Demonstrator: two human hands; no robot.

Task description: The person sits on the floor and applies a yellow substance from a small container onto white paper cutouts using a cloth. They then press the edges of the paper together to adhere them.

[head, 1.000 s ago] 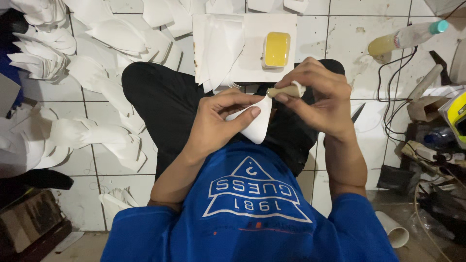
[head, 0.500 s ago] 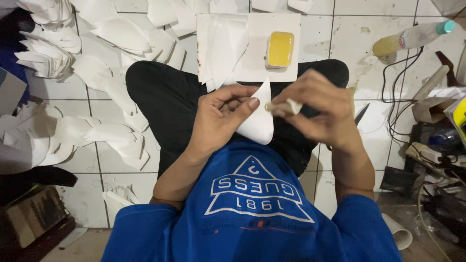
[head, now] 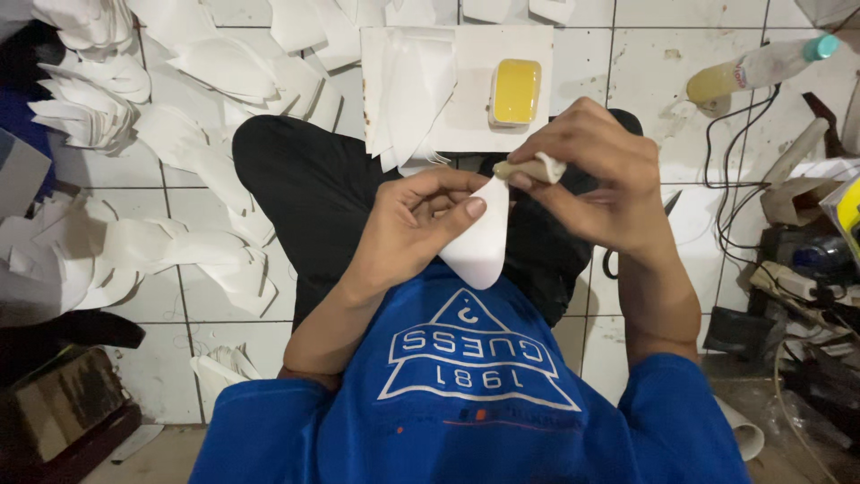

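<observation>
Over the lap, left hand (head: pixel 417 224) fingers pinch a white cutout (head: pixel 479 242), right hand (head: pixel 587 175) fingers grip a half-hidden applicator (head: pixel 530 168).

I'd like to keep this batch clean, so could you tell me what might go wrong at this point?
The right hand presses a small applicator on the tip of the white piece, close to the left hand; fingers may get smeared. The open yellow tin sits beside stacked white pieces, so drips could soil them.
</observation>
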